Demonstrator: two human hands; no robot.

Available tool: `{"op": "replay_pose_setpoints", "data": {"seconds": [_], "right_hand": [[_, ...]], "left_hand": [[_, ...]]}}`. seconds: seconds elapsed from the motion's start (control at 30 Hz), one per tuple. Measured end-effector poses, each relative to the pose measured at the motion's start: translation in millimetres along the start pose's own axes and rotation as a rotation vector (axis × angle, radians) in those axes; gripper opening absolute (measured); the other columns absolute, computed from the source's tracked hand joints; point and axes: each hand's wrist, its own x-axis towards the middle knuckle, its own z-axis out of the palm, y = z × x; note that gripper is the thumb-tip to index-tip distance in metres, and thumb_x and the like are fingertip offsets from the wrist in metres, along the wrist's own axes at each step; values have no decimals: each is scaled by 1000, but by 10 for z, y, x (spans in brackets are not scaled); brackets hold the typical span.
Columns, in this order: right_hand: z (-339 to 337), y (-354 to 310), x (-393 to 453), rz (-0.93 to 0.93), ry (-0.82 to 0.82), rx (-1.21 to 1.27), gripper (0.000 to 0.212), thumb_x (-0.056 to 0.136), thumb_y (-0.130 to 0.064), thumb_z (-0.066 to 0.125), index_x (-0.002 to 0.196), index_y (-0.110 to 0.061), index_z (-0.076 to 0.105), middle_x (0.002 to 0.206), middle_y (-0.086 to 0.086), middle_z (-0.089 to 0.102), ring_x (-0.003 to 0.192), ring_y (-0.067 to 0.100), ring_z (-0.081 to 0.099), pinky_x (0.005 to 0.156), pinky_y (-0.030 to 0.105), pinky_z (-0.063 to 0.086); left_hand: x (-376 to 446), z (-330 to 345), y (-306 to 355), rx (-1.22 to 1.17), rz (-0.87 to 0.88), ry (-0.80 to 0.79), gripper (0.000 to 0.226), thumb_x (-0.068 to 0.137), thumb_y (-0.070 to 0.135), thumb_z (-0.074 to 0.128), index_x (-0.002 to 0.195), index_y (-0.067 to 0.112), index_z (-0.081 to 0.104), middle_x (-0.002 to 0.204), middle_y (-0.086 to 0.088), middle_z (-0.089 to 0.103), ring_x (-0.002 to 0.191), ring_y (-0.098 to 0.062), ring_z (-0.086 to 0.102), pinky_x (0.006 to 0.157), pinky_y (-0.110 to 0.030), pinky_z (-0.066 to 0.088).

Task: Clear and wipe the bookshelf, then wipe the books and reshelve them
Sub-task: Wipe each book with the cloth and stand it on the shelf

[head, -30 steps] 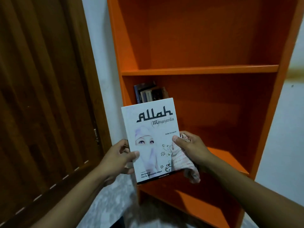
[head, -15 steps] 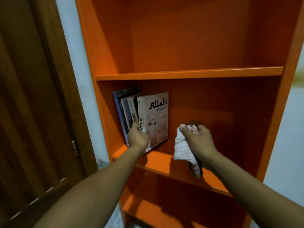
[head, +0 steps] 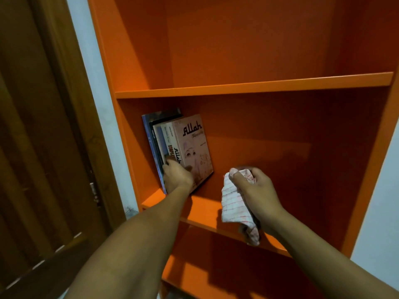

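Note:
An orange bookshelf (head: 259,86) fills the view. On its middle shelf (head: 205,212), several books (head: 157,134) stand upright against the left wall. The rightmost is a white book (head: 194,143) with "Allah" on its cover and spine. My left hand (head: 177,178) grips the lower spine of that book, thumb on the cover. My right hand (head: 257,190) holds a crumpled white checked cloth (head: 233,208) above the front edge of the same shelf, to the right of the books and apart from them.
A dark wooden door (head: 43,147) stands at the left, with a strip of pale wall (head: 97,104) between it and the shelf. The upper compartment holds nothing. A lower shelf (head: 194,272) shows below my arms.
A second ago both hands held the white book in front of the shelf. My left hand has since stood it on the middle shelf beside the other books; the right hand moved off with the cloth.

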Motion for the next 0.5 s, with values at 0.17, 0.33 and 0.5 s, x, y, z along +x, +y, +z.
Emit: {"op": "replay_pose_setpoints", "data": {"seconds": [0.17, 0.33, 0.5], "right_hand": [[3, 13, -233, 23, -40, 25, 16, 93, -26, 67, 103, -14, 65, 92, 8, 71, 72, 16, 69, 60, 31, 56], [149, 88, -610, 90, -88, 32, 20, 91, -22, 69, 104, -8, 65, 85, 6, 67, 66, 12, 63, 54, 24, 51], [363, 255, -1091, 135, -137, -21, 24, 90, -16, 69, 107, 0, 65, 77, 3, 64, 63, 9, 59, 55, 19, 47]], "left_hand": [[-176, -223, -307, 30, 267, 30, 39, 96, 32, 60, 124, 12, 43, 120, -11, 53, 104, -30, 57, 82, -42, 50], [-470, -625, -952, 26, 546, -22, 13, 99, 27, 54, 105, 18, 47, 99, -4, 52, 85, -24, 53, 69, -37, 43], [-1028, -942, -1719, 20, 552, -143, 9, 97, 17, 56, 103, 16, 51, 91, -3, 57, 77, -18, 55, 68, -31, 42]]}}
